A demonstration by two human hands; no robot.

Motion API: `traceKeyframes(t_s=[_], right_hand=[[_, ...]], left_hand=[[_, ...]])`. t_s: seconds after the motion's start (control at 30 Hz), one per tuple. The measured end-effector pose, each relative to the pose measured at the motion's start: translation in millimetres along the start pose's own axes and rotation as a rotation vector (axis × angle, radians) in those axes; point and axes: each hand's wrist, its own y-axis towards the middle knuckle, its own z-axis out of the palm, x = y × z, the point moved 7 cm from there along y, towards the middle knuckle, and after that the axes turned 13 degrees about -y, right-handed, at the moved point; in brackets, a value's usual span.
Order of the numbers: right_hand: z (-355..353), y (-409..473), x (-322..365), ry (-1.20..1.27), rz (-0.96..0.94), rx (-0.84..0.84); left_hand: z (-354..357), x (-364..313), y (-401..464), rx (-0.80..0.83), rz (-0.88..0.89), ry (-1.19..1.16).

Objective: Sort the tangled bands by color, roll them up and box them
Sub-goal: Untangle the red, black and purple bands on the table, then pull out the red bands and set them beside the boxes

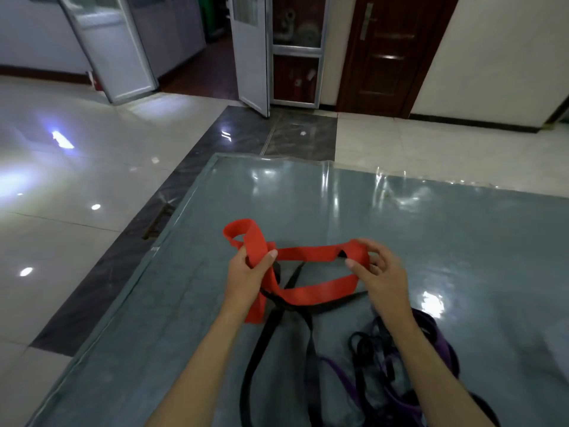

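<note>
In the head view, both hands hold the red band point(311, 254) above a grey-blue mat point(431, 229) covered with shiny clear plastic. The left hand point(249, 272) has its grip clamped on the band at the left side: the thumb lies over the flat strip and the fingers curl behind it. Just above this hand the band makes a small upright loop, and one loose end hangs down under the wrist. The right hand point(378, 272) pinches the right end of the band, where it folds back; the thumb is in front and the fingers are bent around the fold. Between the two hands the band runs in two strips, one upper and almost straight, one lower and sagging.

A black band point(271, 340) passes through the red one near the left hand and falls down to the mat in long strips (it is still tangled with the red). More black loops and a purple band point(437, 331) lie in a heap on the mat under the right forearm, mixed together.

Around the mat is a glossy tiled floor point(77, 235). Far behind stand a white-framed glass door point(249, 53) and a dark brown door point(391, 50).
</note>
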Motion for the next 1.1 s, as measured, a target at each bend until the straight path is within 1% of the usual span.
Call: traceKeyframes(t_s=[0.07,0.17,0.33,0.4,0.47,0.53,0.63,0.7,0.87,1.0,1.1], right_hand=[[-3,-10,31,0.075,-0.043,-0.015],[-7,-26,71,0.144,-0.097,-0.025],[-29,-48,113,0.122,-0.156,-0.057],[-38,-54,117,0.09,-0.156,-0.078],[-43,-59,111,0.056,-0.116,-0.07],[-38,-64,101,-0.033,-0.076,0.0],[-17,-78,88,-0.114,-0.04,0.143],[-5,-85,85,-0.107,-0.026,0.159],[-2,-94,100,0.015,-0.012,0.093],[-26,-98,121,0.097,-0.042,-0.067],[-49,-109,136,0.133,-0.063,-0.142]], left_hand=[[-1,-19,-7,0.01,0.055,0.031],[1,-39,-22,0.034,0.087,0.064],[12,-77,-53,0.112,0.136,0.043],[18,-90,-60,0.182,0.114,0.005],[26,-98,-69,0.254,0.05,-0.08],[31,-102,-76,0.327,0.007,-0.121],[37,-107,-88,0.401,0.013,-0.051],[40,-111,-96,0.417,0.021,-0.027],[44,-130,-102,0.4,0.161,0.062],[45,-140,-104,0.37,0.217,0.114],[54,-144,-110,0.372,0.223,0.161]])
